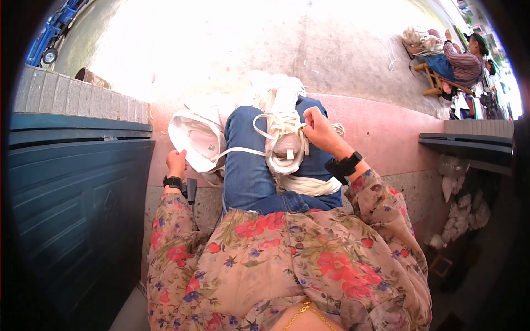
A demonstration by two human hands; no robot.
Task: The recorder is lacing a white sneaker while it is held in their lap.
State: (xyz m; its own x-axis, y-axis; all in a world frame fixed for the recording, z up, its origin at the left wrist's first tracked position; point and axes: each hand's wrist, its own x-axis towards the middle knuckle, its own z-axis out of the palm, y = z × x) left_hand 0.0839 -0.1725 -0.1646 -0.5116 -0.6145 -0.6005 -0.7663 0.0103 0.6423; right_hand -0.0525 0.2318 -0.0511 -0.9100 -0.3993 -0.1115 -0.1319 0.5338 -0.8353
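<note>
Now holding right hand curled at white sneaker atop blue jeans, left hand at open white bag left of those jeans! Can't tell if gripping with either.

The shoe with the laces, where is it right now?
In the head view, the white shoe sits on the person's blue jeans, near the middle of the picture's upper half, just to the left of the right hand.

Wht shoe, R fingers at laces
</note>
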